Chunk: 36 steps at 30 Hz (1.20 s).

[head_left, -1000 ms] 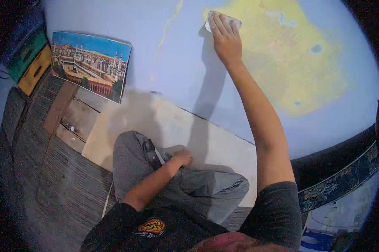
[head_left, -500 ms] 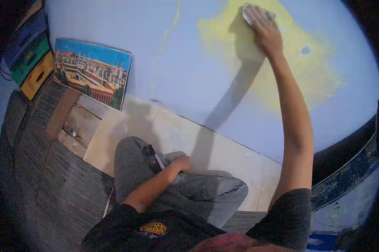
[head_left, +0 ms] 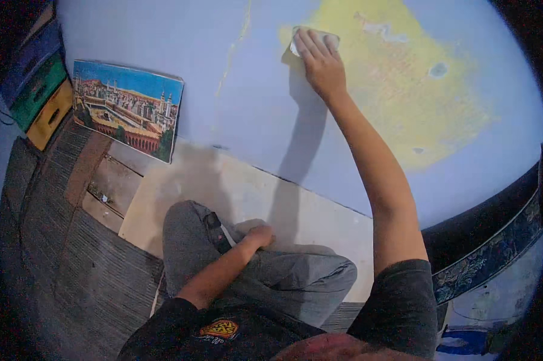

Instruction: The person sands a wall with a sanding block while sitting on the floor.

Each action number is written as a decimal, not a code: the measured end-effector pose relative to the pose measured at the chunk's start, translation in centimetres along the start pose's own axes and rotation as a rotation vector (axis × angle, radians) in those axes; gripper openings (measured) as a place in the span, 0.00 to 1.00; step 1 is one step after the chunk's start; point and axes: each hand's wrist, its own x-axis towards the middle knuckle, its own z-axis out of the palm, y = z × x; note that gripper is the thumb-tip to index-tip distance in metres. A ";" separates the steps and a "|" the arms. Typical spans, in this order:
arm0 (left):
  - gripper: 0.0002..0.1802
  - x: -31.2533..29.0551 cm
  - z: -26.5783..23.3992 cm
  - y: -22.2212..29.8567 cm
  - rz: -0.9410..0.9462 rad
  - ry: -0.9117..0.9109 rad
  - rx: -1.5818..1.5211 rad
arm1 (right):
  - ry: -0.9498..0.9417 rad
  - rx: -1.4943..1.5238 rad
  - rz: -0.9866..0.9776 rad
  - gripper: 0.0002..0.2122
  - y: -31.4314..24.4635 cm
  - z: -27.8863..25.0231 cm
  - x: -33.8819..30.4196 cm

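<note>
High on the pale blue wall (head_left: 247, 114), my right hand (head_left: 323, 66) presses a small pale folded sheet, like sandpaper (head_left: 295, 47), flat against the surface. My fingers lie over it, at the left edge of a large yellow patch (head_left: 416, 102). My left hand (head_left: 261, 236) rests low over my crossed legs with its fingers curled; what they hold, if anything, is hidden. Close to its wrist, a dark-ended tool with a light strip (head_left: 219, 230) lies against my grey trouser leg (head_left: 184, 240).
A picture board of a city (head_left: 127, 108) leans against the wall at left. Beside it stand coloured drawers (head_left: 49, 117). A pale board (head_left: 235, 186) lies along the wall's foot, with a striped mat (head_left: 91, 259) at left. A dark patterned band (head_left: 488, 259) runs at lower right.
My right hand has slid left and slightly down across the wall with the sheet, from within the yellow patch to its left edge. My left hand stays in place.
</note>
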 end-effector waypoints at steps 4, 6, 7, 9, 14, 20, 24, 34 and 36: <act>0.21 0.1 1.0 2.2 0.090 -0.101 0.105 | -0.156 0.029 -0.104 0.24 2.3 -2.5 -2.7; 0.18 3.2 2.5 -3.7 0.106 -0.079 0.167 | -0.162 0.108 -0.216 0.24 1.6 -2.7 2.1; 0.17 3.2 3.1 -2.5 0.242 -0.102 0.218 | -0.235 0.059 -0.245 0.25 3.4 -2.9 -0.1; 0.16 4.8 3.1 -6.5 0.289 -0.006 0.380 | -0.157 0.058 -0.329 0.26 3.6 -4.6 4.3; 0.18 1.6 2.2 0.6 0.127 -0.159 0.146 | -0.108 -0.037 -0.142 0.25 12.3 -8.2 -0.1; 0.19 1.2 1.5 -2.1 0.052 -0.055 0.114 | 0.233 -0.089 0.073 0.25 9.1 -7.1 5.0; 0.19 1.1 1.8 -0.8 0.087 -0.138 0.092 | 0.252 -0.141 0.209 0.24 5.1 -3.3 2.8; 0.20 2.4 1.9 -3.3 0.064 -0.038 0.101 | -0.046 0.013 -0.053 0.22 0.4 -2.3 2.5; 0.20 1.3 1.4 -1.2 0.096 -0.081 0.152 | -0.187 -0.012 -0.163 0.23 2.7 -3.3 0.8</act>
